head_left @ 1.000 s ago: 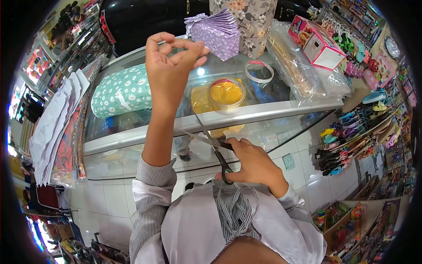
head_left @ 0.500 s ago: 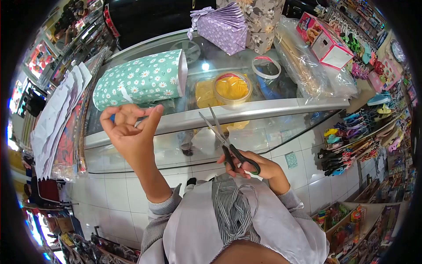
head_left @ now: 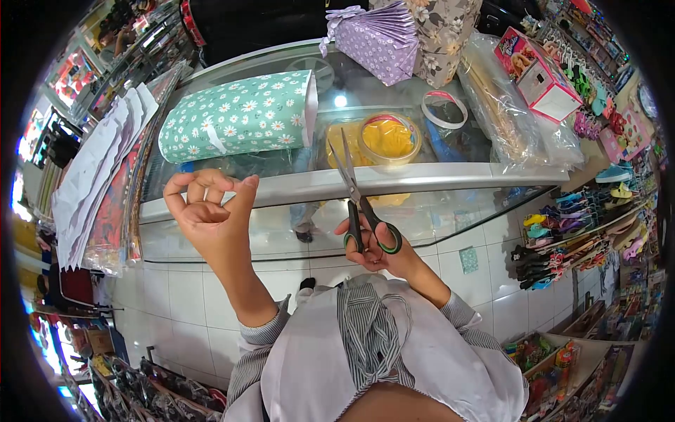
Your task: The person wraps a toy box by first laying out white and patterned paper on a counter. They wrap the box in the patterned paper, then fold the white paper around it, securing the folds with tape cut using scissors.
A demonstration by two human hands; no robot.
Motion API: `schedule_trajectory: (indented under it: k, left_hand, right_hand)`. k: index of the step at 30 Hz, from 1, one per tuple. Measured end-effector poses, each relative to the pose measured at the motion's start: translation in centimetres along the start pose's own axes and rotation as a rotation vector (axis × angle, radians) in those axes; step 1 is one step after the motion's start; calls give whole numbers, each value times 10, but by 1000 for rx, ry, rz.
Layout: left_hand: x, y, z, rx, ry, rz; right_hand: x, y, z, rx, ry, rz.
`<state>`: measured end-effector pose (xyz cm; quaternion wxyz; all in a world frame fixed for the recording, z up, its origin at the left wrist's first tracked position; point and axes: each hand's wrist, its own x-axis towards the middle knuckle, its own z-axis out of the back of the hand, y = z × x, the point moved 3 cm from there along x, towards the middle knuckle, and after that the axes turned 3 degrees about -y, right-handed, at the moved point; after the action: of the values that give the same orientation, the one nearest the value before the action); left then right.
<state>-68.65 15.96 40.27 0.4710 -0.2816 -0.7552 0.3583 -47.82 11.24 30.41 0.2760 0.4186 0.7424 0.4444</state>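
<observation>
My right hand grips black-handled scissors with green inside the finger loops. The slightly parted blades point up over the counter's front rail. My left hand is raised palm up at the rail, fingers curled and thumb close to the fingertips; anything pinched there is too small to make out. Just beyond it, a roll of green daisy-print paper lies on its side on the glass counter, its white inside showing at the right end. A whitish strip is on its front. A wide tape roll lies behind the scissors.
Across the glass counter are another tape roll, a purple floral gift bag, a tall floral package, plastic sleeves and a pink box. White sheets hang over the left end. Merchandise racks stand right.
The scissors and my right hand have moved up and slightly left, and the blades point more upright. My left hand keeps nearly the same pose. The view has shifted slightly.
</observation>
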Motion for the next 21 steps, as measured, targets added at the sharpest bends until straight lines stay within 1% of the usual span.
schedule_trajectory:
  k: [9,12,21]
  left_hand:
    - [0,7,4,20,1,18]
    - [1,12,7,31,-7,21]
    - [3,13,7,12,-37,45]
  right_hand:
    - [1,7,-2,-109,-20,55]
    - [0,7,-1,-114,5,60]
    - [0,5,1,-137,-9,84]
